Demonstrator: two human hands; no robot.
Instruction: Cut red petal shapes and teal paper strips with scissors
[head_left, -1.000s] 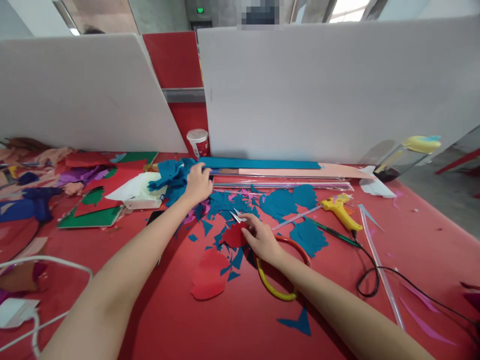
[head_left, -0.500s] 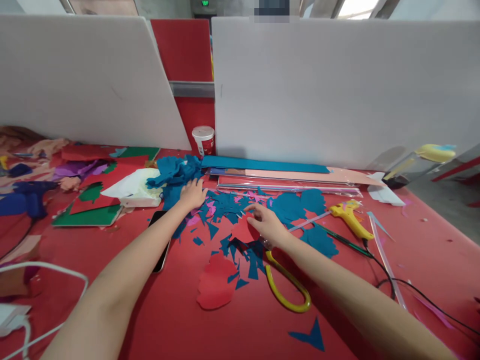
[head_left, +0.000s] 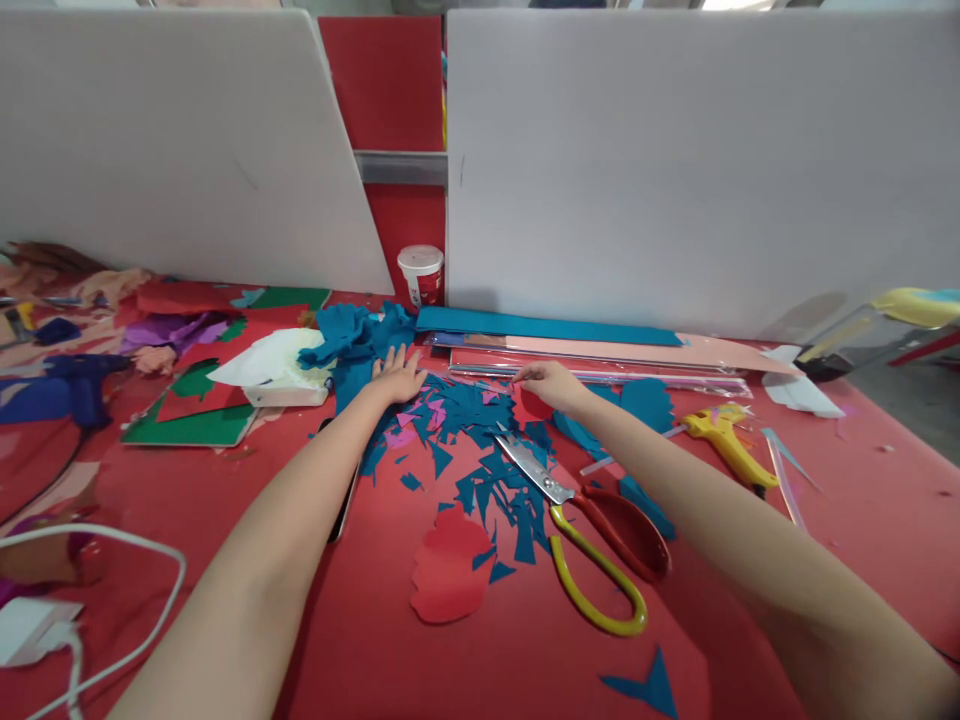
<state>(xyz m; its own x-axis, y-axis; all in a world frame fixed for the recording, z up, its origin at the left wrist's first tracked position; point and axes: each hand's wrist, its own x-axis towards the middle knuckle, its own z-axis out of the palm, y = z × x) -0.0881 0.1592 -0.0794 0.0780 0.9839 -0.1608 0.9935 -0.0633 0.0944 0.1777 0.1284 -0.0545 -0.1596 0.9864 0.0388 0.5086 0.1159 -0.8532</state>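
My left hand (head_left: 397,378) lies with fingers spread beside a heap of crumpled blue paper (head_left: 352,335) and the blue and pink scraps (head_left: 465,410). Pinched in my right hand (head_left: 551,385) is a red paper cutout (head_left: 531,407) with a wavy edge, held over the scraps. Below it rest scissors (head_left: 551,485) with one yellow and one red handle, blades slightly parted. Another red paper cutout (head_left: 451,565) lies flat nearer to me. Larger blue cut pieces (head_left: 646,403) are partly covered by my right arm.
A yellow glue gun (head_left: 724,440) lies at right, a blue glue gun (head_left: 82,390) at left. A lidded paper cup (head_left: 421,275) stands before white boards (head_left: 697,170). A phone (head_left: 343,510) is partly under my left arm. A white cable (head_left: 169,590) loops at lower left.
My right hand has moved away from me, lifting the red paper cutout off the scissors, which now show fully. My left hand stays by the blue paper, fingers more spread. The view has tilted down slightly.
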